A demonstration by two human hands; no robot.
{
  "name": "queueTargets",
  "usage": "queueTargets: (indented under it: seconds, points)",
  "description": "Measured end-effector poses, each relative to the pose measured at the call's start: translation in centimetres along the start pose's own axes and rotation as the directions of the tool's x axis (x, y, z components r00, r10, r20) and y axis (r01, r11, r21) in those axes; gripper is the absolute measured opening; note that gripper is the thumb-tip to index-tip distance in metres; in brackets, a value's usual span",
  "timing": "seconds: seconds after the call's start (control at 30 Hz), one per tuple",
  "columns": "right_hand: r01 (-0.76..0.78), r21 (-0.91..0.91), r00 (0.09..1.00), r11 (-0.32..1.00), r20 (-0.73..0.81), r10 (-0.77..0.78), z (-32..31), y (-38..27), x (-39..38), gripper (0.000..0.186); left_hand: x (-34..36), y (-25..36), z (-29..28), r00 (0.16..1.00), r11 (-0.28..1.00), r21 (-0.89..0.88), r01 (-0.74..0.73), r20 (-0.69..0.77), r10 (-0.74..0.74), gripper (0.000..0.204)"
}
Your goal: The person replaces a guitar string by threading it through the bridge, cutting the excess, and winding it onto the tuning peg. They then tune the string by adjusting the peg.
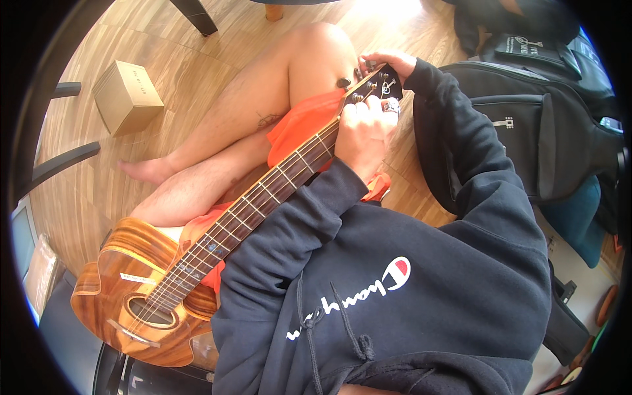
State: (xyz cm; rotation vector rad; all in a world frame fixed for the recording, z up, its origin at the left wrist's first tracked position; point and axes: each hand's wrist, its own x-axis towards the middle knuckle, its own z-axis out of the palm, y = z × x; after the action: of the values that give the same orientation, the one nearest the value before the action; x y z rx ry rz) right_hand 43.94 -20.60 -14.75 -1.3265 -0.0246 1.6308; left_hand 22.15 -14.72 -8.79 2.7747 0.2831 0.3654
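An acoustic guitar [125, 253] lies slantwise over my lap, its wooden body at the lower left and its dark headstock [388, 84] at the upper right. My left hand [365, 135] is closed at the top of the neck, its bent fingers over the near side of the headstock. A shiny dark-and-silver piece shows by those fingers; I cannot tell if it is a ring or a peg. Reaching around the headstock's end, my right hand [395, 62] pinches a tuning peg [370, 64] on the far edge. Another peg [343, 83] stands free beside it.
Black guitar bags [480, 131] lie on the wooden floor [217, 56] at the right. A small cardboard box [128, 99] stands at the upper left, close to dark furniture legs [66, 161]. My bare legs [250, 92] are crossed beyond the neck.
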Motion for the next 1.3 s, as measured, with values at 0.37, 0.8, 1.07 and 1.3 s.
queueTargets:
  seconds: [0.37, 0.8, 1.07, 1.3]
  points:
    - [0.124, -0.249, 0.988, 0.960, 0.126, -0.095, 0.2, -0.5, 0.1, 0.014, -0.1, -0.1, 0.2, 0.999, 0.999, -0.049, -0.001, -0.033, 0.000, 0.015]
    - [0.143, -0.908, 0.952, 0.394, 0.017, -0.306, 1.3, -2.7, -0.8, 0.037, 0.4, 0.2, 0.2, 0.994, 0.999, 0.045, 0.022, -0.108, -0.017, 0.012]
    - [0.173, -0.985, 0.794, -0.027, 0.156, -0.587, 3.0, -3.3, -0.4, 0.030, 0.5, -0.1, 0.0, 0.996, 0.997, 0.082, -0.017, -0.091, 0.025, 0.009]
    - [0.080, -0.997, 0.885, 0.016, 0.064, -0.462, 2.5, -3.3, 1.0, 0.024, 0.1, -0.2, 0.1, 0.996, 0.994, 0.106, -0.022, -0.083, 0.031, 0.009]
